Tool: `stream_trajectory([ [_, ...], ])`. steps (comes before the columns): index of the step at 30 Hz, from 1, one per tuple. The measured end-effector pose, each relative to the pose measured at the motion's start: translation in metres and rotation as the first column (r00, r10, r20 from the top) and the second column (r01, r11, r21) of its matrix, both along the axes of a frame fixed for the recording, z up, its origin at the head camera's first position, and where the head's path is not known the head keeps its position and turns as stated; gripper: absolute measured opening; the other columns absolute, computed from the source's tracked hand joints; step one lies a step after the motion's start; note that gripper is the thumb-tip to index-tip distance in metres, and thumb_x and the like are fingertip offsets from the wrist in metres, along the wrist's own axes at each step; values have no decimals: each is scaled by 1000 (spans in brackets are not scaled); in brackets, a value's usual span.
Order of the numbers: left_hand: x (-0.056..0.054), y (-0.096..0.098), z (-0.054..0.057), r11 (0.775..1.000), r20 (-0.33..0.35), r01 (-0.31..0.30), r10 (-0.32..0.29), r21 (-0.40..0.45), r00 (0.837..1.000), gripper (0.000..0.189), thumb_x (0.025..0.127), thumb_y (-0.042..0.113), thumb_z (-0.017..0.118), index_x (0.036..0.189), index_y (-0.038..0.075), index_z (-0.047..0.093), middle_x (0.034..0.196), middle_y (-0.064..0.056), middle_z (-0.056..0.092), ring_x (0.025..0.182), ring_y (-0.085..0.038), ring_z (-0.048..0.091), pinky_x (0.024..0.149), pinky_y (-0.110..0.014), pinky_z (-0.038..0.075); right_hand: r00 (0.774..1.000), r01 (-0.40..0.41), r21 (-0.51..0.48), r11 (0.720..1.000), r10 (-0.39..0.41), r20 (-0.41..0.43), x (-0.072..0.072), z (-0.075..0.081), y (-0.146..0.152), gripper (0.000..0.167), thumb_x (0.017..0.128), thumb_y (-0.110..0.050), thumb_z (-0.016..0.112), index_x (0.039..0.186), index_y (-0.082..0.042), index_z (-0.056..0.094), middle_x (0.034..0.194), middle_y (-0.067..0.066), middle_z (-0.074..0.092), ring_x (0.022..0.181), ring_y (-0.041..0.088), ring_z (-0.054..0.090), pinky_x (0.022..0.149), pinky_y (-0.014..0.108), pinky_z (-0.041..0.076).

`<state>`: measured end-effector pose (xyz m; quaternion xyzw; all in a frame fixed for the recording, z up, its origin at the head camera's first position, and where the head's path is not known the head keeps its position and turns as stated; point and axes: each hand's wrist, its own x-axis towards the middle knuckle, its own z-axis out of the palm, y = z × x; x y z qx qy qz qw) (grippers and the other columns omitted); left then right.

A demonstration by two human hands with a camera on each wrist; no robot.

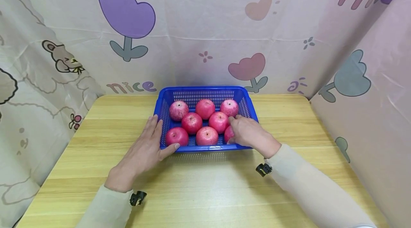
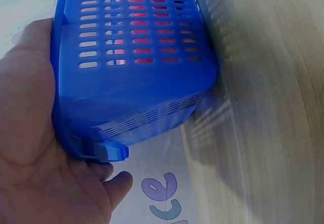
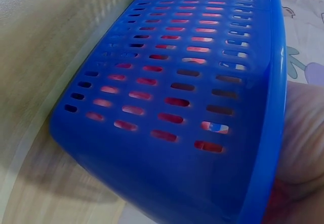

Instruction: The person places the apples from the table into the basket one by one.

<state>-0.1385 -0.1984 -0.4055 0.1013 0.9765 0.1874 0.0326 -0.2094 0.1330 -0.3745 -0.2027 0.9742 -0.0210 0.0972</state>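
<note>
A blue plastic basket (image 1: 205,148) holds several red-pink apples (image 1: 192,123) in three loose rows. My left hand (image 1: 144,149) rests on its front left corner, fingers lying along the left rim and thumb over the front rim. In the left wrist view, that hand (image 2: 30,122) lies against the rim of the basket (image 2: 136,77). My right hand (image 1: 248,131) reaches over the front right corner and grips the front right apple (image 1: 229,134), partly hidden under the fingers. The right wrist view shows the basket's slotted wall (image 3: 152,97), with the right hand (image 3: 304,138) mostly behind its rim.
The basket stands at the back of a light wooden table (image 1: 205,192). Close behind it hangs a printed curtain (image 1: 192,14) with flowers and lettering. More printed cloth encloses the left and right sides. A small black camera (image 1: 138,198) is strapped at each wrist.
</note>
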Motion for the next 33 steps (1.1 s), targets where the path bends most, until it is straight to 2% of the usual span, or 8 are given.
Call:
stream_trajectory([
  [10, -1, 0, 1, 1000, 2, 1, -1, -9, 1000, 122, 92, 88, 42, 168, 0, 8, 177, -20, -5, 164, -40, -3, 127, -63, 20, 1000, 11, -32, 999, -11, 12, -1, -1, 3, 75, 83, -40, 91, 139, -1, 59, 114, 18, 67, 113, 35, 65, 102, 56, 55],
  [16, -3, 1, 2, 1000, 10, -3, 3, -8, 1000, 120, 93, 85, 46, 168, 0, 8, 177, -20, -5, 164, -40, -4, 126, -64, 20, 1000, 16, -78, 997, -15, 9, -1, -2, 7, 77, 85, -44, 88, 140, 2, 59, 123, 21, 68, 120, 37, 64, 107, 58, 53],
  [21, -4, 1, 2, 1000, 7, 1, -1, -16, 1000, 121, 93, 86, 44, 168, -2, 9, 177, -21, -4, 164, -41, -3, 128, -63, 18, 999, 17, -156, 988, -22, -31, 2, -2, 11, 74, 88, -47, 86, 137, 2, 60, 115, 18, 69, 113, 34, 66, 101, 55, 57],
  [27, -4, -1, 2, 1000, -11, 8, -8, -13, 1000, 123, 91, 88, 42, 167, -3, 11, 177, -23, -1, 164, -44, 0, 128, -65, 17, 988, 11, -297, 955, -56, -144, 4, -5, 19, 62, 95, -40, 79, 136, 3, 62, 124, 21, 71, 115, 37, 69, 102, 55, 57],
  [33, -3, -2, 1, 1000, -14, 4, -3, 8, 1000, 124, 90, 89, 43, 168, -2, 10, 177, -23, -1, 164, -44, -1, 128, -66, 17, 955, 91, -422, 902, -199, -219, 7, -6, 29, 54, 100, -35, 73, 137, 2, 62, 133, 22, 70, 121, 42, 68, 104, 58, 55],
])
